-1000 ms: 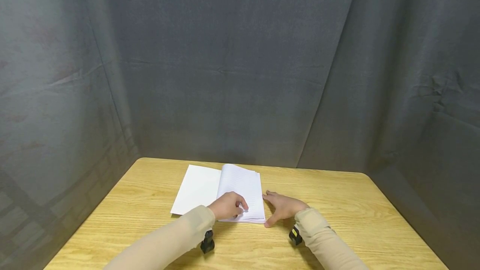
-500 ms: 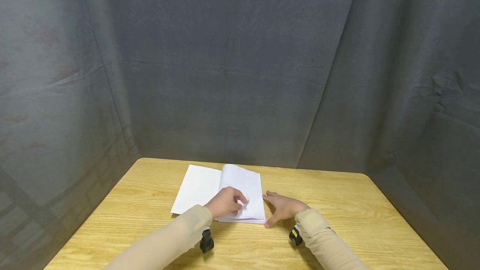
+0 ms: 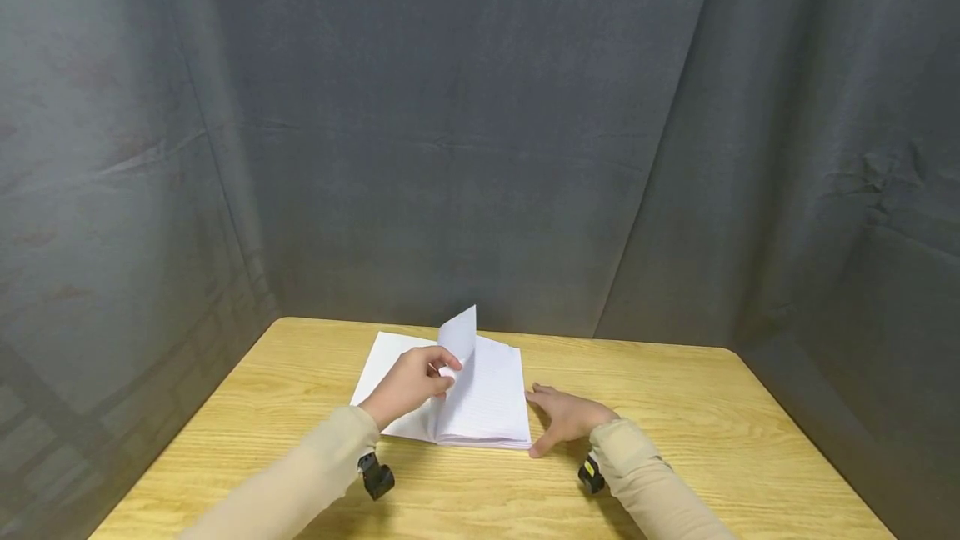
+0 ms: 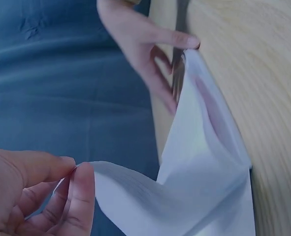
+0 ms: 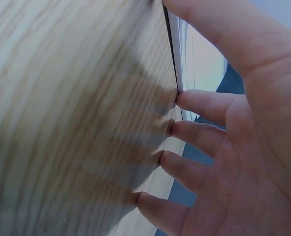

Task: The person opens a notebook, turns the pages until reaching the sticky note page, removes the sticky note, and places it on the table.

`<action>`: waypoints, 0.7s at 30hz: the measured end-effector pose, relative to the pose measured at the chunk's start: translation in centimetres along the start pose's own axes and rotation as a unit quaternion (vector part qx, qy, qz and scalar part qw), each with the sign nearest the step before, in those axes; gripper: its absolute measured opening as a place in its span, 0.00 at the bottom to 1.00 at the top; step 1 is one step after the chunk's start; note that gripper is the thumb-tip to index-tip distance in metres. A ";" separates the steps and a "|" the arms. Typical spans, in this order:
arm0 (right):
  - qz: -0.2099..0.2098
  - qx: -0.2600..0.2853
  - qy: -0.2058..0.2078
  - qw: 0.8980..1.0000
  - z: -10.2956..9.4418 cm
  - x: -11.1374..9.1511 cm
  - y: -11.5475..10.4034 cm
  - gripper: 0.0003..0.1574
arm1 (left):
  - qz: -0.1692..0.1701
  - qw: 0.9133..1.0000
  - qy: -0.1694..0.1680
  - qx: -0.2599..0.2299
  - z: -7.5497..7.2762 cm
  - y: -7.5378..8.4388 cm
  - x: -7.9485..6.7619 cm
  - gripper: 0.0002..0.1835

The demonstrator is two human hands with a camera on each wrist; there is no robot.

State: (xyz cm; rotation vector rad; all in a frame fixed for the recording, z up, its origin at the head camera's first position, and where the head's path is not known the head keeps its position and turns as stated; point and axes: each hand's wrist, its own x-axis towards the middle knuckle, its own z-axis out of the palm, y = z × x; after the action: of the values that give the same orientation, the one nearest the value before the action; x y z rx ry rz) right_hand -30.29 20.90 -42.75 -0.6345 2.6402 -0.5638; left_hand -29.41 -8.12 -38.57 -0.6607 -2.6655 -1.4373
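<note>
A notebook [image 3: 491, 394] with lined white pages lies opened on the wooden table. Over its left half, my left hand [image 3: 411, 380] pinches the edge of a page [image 3: 459, 333] between thumb and forefinger. That page stands raised and curved, its far corner pointing up; the left wrist view shows it bending away from the pinch [image 4: 120, 182]. My right hand [image 3: 567, 418] rests at the notebook's right edge with fingers spread. In the right wrist view its fingertips [image 5: 182, 100] touch the table right beside the stacked pages.
The wooden table [image 3: 675, 423] extends around the notebook on all sides. Grey cloth [image 3: 465, 140] hangs behind it and along both sides. A small black wrist camera [image 3: 375, 477] sits under the left sleeve, another [image 3: 591, 474] under the right.
My left hand has moved left and up from the right-hand page, lifting a page and swinging it leftward to stand upright. The right hand has stayed at the notebook's right edge.
</note>
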 end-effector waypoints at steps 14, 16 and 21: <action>-0.003 -0.012 -0.001 1.000 0.0 0.1 0.3 0.64 | -0.093 0.992 0.080 -0.019 -4.1 -2.9 -3.1 0.09; -0.004 -0.012 -0.002 1.000 -0.1 0.1 0.3 0.65 | -0.111 0.990 0.081 -0.019 -4.3 -3.4 -3.7 0.09; 0.000 -0.009 -0.001 1.000 -0.1 0.1 0.3 0.64 | -0.141 0.986 0.086 -0.013 -4.8 -4.5 -4.9 0.10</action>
State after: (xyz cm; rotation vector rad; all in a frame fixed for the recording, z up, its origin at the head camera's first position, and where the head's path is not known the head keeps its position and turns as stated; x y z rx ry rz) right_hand -30.49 21.11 -42.86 -0.6396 2.6463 -0.5411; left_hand -27.51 -15.85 -40.55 -0.1512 -2.6880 -1.5135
